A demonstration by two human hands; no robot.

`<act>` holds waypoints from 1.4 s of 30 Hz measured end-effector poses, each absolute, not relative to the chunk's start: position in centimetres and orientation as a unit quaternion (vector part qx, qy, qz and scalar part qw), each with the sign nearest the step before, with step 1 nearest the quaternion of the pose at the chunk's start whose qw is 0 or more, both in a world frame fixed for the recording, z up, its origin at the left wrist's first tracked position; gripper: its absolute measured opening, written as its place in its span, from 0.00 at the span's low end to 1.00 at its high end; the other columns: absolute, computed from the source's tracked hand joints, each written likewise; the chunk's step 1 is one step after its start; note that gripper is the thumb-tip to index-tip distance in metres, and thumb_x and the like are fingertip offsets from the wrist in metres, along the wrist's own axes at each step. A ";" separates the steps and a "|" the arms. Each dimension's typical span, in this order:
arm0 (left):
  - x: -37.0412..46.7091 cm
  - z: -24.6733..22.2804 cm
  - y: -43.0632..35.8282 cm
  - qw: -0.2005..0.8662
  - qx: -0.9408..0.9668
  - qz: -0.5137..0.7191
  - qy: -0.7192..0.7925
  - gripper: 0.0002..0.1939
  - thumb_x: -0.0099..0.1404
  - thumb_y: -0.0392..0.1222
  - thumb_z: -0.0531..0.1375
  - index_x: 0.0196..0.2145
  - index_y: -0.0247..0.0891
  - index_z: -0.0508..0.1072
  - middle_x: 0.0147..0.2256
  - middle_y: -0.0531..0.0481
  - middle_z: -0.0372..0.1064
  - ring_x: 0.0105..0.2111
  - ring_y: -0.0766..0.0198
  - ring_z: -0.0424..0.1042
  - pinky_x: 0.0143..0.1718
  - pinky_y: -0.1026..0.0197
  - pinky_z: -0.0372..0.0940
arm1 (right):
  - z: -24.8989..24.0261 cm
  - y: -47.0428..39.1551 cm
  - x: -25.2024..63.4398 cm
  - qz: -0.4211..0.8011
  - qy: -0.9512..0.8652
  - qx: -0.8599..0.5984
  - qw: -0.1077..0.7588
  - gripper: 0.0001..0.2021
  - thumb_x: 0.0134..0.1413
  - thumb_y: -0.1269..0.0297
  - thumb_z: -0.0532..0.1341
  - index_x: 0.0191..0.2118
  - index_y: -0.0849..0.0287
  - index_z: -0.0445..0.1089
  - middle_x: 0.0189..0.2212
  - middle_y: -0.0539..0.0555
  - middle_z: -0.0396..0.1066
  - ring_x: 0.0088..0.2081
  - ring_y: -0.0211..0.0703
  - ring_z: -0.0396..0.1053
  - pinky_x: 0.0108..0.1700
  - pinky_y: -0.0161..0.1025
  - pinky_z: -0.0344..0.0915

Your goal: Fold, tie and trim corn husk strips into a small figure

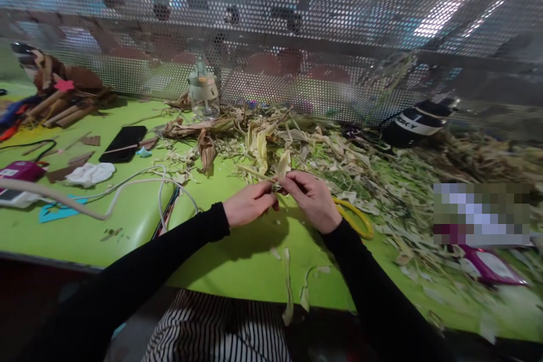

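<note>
My left hand (251, 203) and my right hand (311, 199) meet over the green table, their fingers closed around a pale dried husk piece (284, 164). Its broad end sticks up above my right fingertips; the part between the fingers is mostly hidden. My left fingers pinch the lower, narrow end close to the right hand. Just beyond them lie yellowish husk leaves (258, 144) and a brown curled husk (206, 151). Loose husk strips (287, 283) rest near the table's front edge. A yellow ring-shaped band (358, 220) lies beside my right wrist.
Husk scraps (339, 153) spread across the back and right of the table (237, 254). A bottle (203, 90) stands by the perforated metal screen (263, 56). On the left are a phone (124, 143), white cable (106, 212), tissue (90, 173) and wooden sticks (63, 110). A black bottle (418, 123) lies right.
</note>
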State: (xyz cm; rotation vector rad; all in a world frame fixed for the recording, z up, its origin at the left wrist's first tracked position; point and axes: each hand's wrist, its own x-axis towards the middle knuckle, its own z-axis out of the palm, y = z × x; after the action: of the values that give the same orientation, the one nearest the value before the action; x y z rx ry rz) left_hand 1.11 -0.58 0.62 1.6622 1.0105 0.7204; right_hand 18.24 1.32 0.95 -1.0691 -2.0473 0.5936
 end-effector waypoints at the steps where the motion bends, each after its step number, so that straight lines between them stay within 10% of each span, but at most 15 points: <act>1: 1.0 0.7 -0.6 0.483 0.694 0.323 0.426 0.11 0.63 0.42 0.50 0.34 0.35 0.70 0.31 0.48 0.69 0.29 0.66 0.65 0.32 0.65 0.62 | 1.0 1.2 18.3 0.189 -0.804 -0.408 0.388 0.12 0.58 0.57 0.56 0.31 0.58 0.70 0.25 0.50 0.69 0.27 0.38 0.66 0.30 0.35 0.62; 4: 0.5 0.7 -0.6 0.388 0.698 0.397 0.453 0.14 0.59 0.46 0.57 0.40 0.36 0.72 0.38 0.44 0.70 0.43 0.57 0.65 0.44 0.59 0.62 | 1.4 0.7 18.4 0.038 -0.831 -0.368 0.415 0.07 0.56 0.61 0.58 0.37 0.55 0.72 0.32 0.53 0.73 0.35 0.44 0.68 0.38 0.41 0.63; 9: 0.5 0.6 -0.8 0.453 0.681 0.412 0.402 0.12 0.60 0.45 0.57 0.36 0.34 0.73 0.31 0.48 0.69 0.31 0.64 0.66 0.35 0.63 0.63 | 2.2 -0.3 19.0 -0.092 -0.845 -0.328 0.413 0.08 0.56 0.63 0.58 0.38 0.51 0.74 0.34 0.54 0.74 0.37 0.47 0.68 0.41 0.46 0.63; 23: 1.9 0.4 -1.1 0.560 0.604 0.398 0.404 0.25 0.59 0.52 0.58 0.49 0.34 0.69 0.44 0.42 0.71 0.36 0.62 0.71 0.39 0.60 0.67 | 0.0 -0.8 19.9 -0.044 -0.876 -0.224 0.424 0.07 0.56 0.71 0.55 0.40 0.57 0.68 0.33 0.55 0.75 0.36 0.41 0.71 0.40 0.39 0.68; 42: 3.4 -2.0 -0.6 0.680 0.321 0.542 0.376 0.18 0.49 0.41 0.68 0.36 0.37 0.66 0.33 0.53 0.70 0.32 0.70 0.70 0.37 0.67 0.66 | -0.9 -1.6 19.0 0.156 -0.797 -0.422 0.402 0.04 0.55 0.64 0.58 0.30 0.58 0.64 0.24 0.49 0.68 0.25 0.36 0.65 0.29 0.33 0.62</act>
State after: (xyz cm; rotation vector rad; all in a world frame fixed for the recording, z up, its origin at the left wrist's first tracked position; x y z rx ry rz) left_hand 3.45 -0.63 -1.95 0.7204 0.8437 1.2175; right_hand 19.00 -1.64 -0.88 -1.0668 -2.0154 0.3954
